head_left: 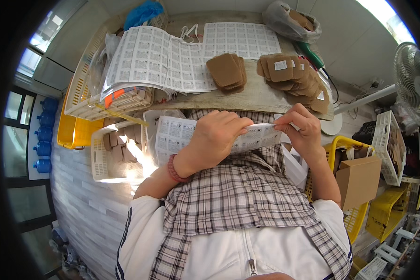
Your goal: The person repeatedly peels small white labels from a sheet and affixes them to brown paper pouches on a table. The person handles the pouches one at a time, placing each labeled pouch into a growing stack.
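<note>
A white sheet of printed labels (254,138) stretches between my hands, over my plaid apron and just before the table's near edge. My left hand (214,135) has its fingers closed on the sheet's upper edge, and its palm is hidden. At the sheet's right end, my right hand (303,128) pinches the corner between thumb and fingers. Beyond them on the table sits a stack of brown rounded pads (226,71) with no labels showing. To its right, more brown pads (294,79) overlap in a pile, several bearing small white labels.
More label sheets (149,60) lie across a cream crate on the left and on the wooden table (191,101). Below stands a white basket (98,158) of brown pieces. A yellow basket (354,219) with a cardboard box (359,182) and a fan (413,84) are at right.
</note>
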### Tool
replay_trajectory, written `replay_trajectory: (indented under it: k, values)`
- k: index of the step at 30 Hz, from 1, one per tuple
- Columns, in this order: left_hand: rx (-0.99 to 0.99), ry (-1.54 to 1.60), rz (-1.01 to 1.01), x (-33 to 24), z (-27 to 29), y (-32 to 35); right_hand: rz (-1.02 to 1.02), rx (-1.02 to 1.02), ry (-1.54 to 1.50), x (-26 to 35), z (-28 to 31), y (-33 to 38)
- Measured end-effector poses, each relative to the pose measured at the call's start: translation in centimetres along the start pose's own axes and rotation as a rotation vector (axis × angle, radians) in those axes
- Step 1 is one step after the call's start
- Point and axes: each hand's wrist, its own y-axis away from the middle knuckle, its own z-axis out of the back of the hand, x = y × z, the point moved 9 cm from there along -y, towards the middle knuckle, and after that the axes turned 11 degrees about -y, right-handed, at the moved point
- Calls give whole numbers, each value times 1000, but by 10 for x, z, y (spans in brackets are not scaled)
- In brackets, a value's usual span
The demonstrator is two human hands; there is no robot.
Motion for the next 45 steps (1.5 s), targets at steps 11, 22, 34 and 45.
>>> replay_trajectory:
  k: [11, 22, 34, 45]
  values:
    - [-70, -161, -3, -3, -3, 1, 216, -21, 185, 27, -21, -8]
    - [28, 102, 163, 30, -5, 29, 110, 104, 250, 5, -9, 0]
    - [-15, 106, 173, 26, -16, 27, 231, 25, 347, 24, -25, 5]
    - [3, -94, 120, 30, 4, 36, 116, 134, 234, -1, -46, 8]
